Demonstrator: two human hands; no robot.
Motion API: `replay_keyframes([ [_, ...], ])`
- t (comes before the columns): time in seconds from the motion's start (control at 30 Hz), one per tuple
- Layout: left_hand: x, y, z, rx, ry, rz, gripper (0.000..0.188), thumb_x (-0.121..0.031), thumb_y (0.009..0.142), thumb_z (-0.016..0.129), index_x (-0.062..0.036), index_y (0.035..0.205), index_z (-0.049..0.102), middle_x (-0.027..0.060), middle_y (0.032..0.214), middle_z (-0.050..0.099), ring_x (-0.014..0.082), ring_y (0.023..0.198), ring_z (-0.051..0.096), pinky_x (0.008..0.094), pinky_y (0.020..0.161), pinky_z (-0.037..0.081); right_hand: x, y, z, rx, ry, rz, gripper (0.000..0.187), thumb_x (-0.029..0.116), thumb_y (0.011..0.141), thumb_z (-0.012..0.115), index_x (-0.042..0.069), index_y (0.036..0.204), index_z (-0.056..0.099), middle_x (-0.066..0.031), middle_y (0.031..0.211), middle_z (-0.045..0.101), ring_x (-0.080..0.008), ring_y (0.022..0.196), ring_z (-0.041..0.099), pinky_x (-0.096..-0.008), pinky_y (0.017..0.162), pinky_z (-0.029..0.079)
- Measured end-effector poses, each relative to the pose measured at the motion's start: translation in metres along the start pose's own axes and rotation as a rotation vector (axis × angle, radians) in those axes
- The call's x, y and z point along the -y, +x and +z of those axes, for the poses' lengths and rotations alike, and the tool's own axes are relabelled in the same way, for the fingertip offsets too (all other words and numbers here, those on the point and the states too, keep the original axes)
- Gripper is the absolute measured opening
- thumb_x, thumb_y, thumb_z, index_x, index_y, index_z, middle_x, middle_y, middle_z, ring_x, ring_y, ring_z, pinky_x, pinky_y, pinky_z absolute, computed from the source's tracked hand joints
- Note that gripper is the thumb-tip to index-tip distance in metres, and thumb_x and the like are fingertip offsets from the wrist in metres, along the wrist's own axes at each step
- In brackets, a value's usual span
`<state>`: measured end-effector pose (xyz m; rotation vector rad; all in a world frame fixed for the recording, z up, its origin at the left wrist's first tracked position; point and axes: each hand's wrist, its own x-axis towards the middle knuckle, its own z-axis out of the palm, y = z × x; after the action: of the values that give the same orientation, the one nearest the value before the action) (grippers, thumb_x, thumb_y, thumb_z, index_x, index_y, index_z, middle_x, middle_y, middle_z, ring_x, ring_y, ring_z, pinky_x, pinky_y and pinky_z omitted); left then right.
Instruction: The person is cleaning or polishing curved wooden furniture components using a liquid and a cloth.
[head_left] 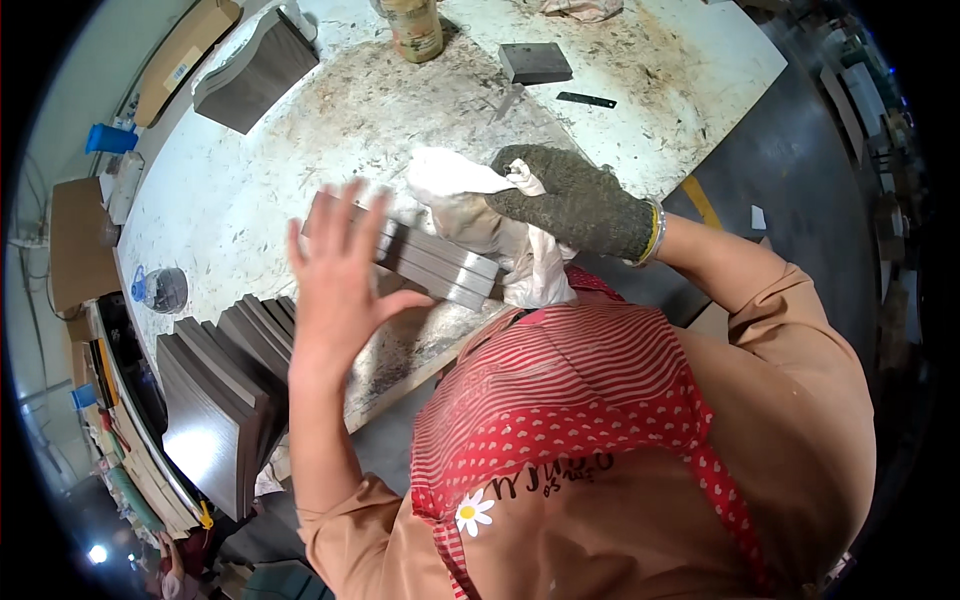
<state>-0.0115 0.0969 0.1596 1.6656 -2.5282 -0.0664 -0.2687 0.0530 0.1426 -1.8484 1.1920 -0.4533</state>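
My bare left hand [338, 285] has its fingers spread over the left end of a short stack of grey wood-grain strips [440, 264]. The fingers are slightly blurred, and whether they touch the stack I cannot tell. On my right hand [585, 205] is a dark, worn knit glove. That hand is closed around a crumpled white rag [447, 178], stained in places, which hangs down beside the right end of the strips. The strips lie at a slant near the front edge of the worktable [330, 140], partly hidden by my left hand.
Curved grey panels [205, 410] stand stacked on the left, with another stack [258, 75] at the far left. A clear bottle [165, 290] lies near the left edge. Farther back are a jar [413, 30], a dark block [535, 63] and a thin black strip [586, 100].
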Motion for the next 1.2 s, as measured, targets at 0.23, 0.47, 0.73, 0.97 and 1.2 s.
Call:
replay_keyframes([
  [0.23, 0.030, 0.010, 0.048, -0.649, -1.183, -0.701, 0.066, -0.053, 0.093, 0.029, -0.0055, 0.139, 0.023, 0.0164, 0.139, 0.036, 0.0272, 0.131, 0.030, 0.0392, 0.109, 0.018, -0.034, 0.020, 0.009, -0.158, -0.419, -0.584, 0.051, 0.042, 0.089, 0.048, 0.000, 0.119, 0.051, -0.0160, 0.109, 0.059, -0.0264, 0.098, 0.058, -0.0342, 0.088, 0.044],
  [0.47, 0.040, 0.034, 0.094, -0.833, -1.619, -0.800, 0.053, -0.045, 0.096, 0.031, -0.0039, 0.130, 0.037, 0.0094, 0.116, 0.051, 0.0197, 0.096, 0.053, 0.0358, 0.094, 0.039, 0.055, 0.108, 0.058, 0.061, -0.389, -0.781, 0.028, 0.026, 0.081, 0.059, 0.004, 0.098, 0.059, -0.0105, 0.084, 0.063, -0.0214, 0.080, 0.061, -0.0333, 0.071, 0.051],
  [0.73, 0.034, 0.037, 0.103, -0.758, -2.002, -0.757, 0.057, -0.053, 0.091, 0.027, -0.0054, 0.075, 0.054, 0.0133, 0.066, 0.058, 0.0240, 0.063, 0.058, 0.0353, 0.062, 0.050, 0.038, 0.054, 0.049, 0.618, -0.367, -0.711, 0.017, 0.012, 0.074, 0.062, 0.009, 0.090, 0.063, -0.0117, 0.086, 0.064, -0.0253, 0.077, 0.063, -0.0390, 0.072, 0.050],
  [0.97, 0.017, 0.029, 0.087, -0.691, -2.408, -0.256, 0.040, -0.048, 0.089, 0.042, -0.0100, 0.088, 0.052, 0.0076, 0.099, 0.057, 0.0218, 0.095, 0.053, 0.0412, 0.079, 0.046, 0.050, 0.092, 0.058, 0.171, -0.493, -0.952, 0.021, 0.015, 0.081, 0.054, 0.007, 0.098, 0.061, -0.0141, 0.090, 0.061, -0.0270, 0.083, 0.060, -0.0386, 0.075, 0.049],
  [1.2, 0.046, 0.025, 0.112, -0.684, -1.903, -0.586, 0.047, -0.043, 0.094, 0.027, -0.0047, 0.082, 0.053, 0.0116, 0.076, 0.058, 0.0228, 0.073, 0.054, 0.0357, 0.074, 0.044, 0.039, 0.046, -0.016, 0.970, 0.070, 0.141, 0.031, 0.035, 0.087, 0.052, 0.006, 0.092, 0.061, -0.0112, 0.085, 0.065, -0.0262, 0.079, 0.063, -0.0386, 0.075, 0.050],
])
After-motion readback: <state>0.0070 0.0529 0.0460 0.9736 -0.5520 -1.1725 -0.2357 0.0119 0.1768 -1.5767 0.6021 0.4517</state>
